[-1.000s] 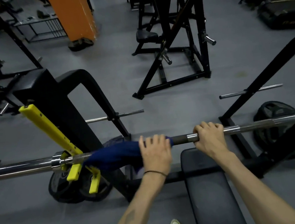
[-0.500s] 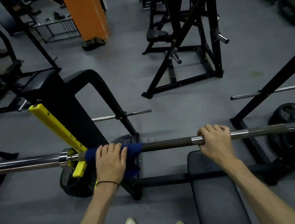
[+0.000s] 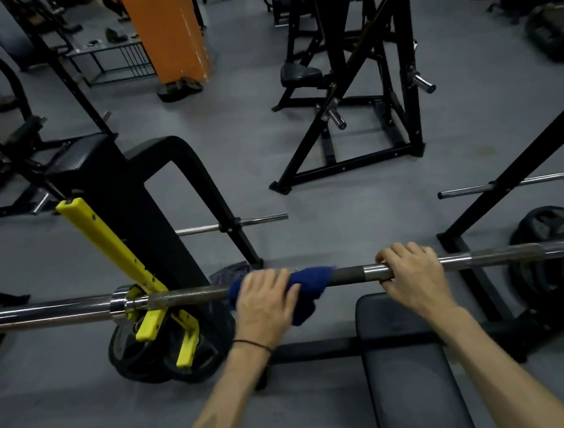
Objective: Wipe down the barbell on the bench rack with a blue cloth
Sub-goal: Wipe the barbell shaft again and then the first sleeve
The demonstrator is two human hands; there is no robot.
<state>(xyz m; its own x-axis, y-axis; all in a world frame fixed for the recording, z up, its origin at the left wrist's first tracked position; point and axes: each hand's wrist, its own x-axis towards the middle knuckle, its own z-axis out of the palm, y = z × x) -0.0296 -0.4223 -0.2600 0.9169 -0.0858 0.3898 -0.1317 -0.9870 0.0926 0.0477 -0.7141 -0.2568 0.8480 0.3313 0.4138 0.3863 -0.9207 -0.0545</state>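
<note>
A steel barbell runs left to right across the view, resting in the yellow hooks of the black bench rack. A blue cloth is wrapped round the bar left of its middle. My left hand grips the cloth and the bar under it, and looks motion-blurred. My right hand grips the bare bar further right, above the head end of the black bench pad. The bar's far right end runs out of view.
Black weight plates lean at the rack's left foot, another plate at the right upright. Chrome plate pegs stick out of the rack. A black machine frame and an orange pillar stand beyond on the grey floor.
My left hand slid the cloth left to the yellow hook, then back right toward the bar's middle. My right hand kept its hold on the bar.
</note>
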